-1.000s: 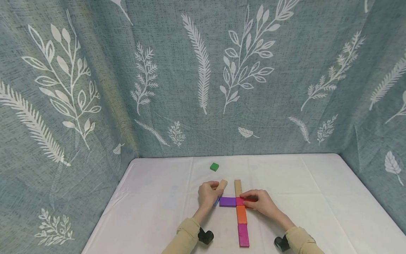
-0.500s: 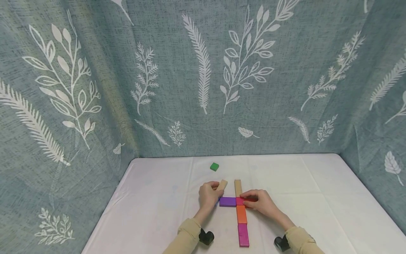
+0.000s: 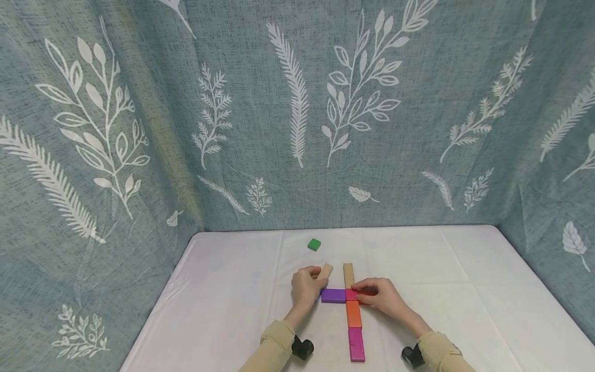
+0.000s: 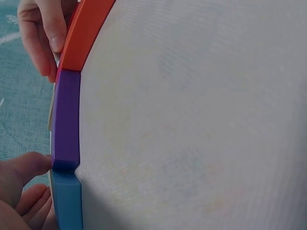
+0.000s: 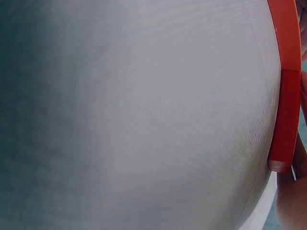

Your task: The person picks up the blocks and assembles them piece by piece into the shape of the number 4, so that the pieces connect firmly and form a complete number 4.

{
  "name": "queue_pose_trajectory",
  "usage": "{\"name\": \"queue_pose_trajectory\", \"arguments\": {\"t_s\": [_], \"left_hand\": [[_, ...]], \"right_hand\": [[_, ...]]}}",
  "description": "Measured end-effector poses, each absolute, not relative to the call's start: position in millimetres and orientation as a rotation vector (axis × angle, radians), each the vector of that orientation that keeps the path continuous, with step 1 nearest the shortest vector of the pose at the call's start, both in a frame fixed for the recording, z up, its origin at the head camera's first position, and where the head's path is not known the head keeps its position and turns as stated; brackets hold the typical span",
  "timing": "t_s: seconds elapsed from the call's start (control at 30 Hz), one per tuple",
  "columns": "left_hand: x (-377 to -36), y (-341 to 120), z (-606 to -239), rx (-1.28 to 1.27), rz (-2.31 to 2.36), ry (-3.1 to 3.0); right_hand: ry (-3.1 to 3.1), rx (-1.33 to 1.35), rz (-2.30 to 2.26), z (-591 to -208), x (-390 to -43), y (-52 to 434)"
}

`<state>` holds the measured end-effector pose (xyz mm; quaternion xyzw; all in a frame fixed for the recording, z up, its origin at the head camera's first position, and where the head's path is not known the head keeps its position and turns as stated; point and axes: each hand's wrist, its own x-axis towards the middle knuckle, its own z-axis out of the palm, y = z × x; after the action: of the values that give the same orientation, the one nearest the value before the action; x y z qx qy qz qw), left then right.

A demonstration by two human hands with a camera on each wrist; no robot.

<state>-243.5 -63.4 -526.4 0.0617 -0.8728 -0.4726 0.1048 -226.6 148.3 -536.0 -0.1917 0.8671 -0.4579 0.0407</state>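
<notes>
The purple block [image 3: 333, 295] lies flat on the white table [image 3: 465, 289], at the middle of a cross of coloured blocks, and the left hand [image 3: 305, 287] is at its left end, fingers curled, a fingertip [image 4: 29, 165] pressed against that end in the left wrist view. A blue block [image 4: 67, 201] sits right under that hand, butted against the purple one, mostly hidden in the head view. Over on the other side, the right hand [image 3: 378, 294] has its curled fingers pinching the red block [image 3: 353, 294], which meets the purple block's right end. The right wrist view shows only the red block's edge against a finger. Out from there: an orange block [image 3: 354, 314] runs down from the red one, touching it, then a magenta block [image 3: 357, 344] below that, end to end. Above the red block stands a tan block [image 3: 348, 275] in line, and a second tan block [image 3: 326, 270] lies tilted just beside the left hand's fingers. A small green block [image 3: 314, 244] sits well apart, farther back on the table.
</notes>
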Motion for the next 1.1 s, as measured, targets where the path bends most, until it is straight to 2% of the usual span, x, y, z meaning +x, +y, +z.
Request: {"name": "queue_pose_trajectory", "arguments": {"t_s": [0.77, 1.1], "left_hand": [[-244, -62, -526, 0.154, -1.392, -2.527], [-250, -65, -510, 0.159, -1.496, -2.432]], "right_hand": [[2.669, -0.582, -1.394, -538, -229, 149], [2.666, -0.580, -1.401, -537, -228, 148]]}}
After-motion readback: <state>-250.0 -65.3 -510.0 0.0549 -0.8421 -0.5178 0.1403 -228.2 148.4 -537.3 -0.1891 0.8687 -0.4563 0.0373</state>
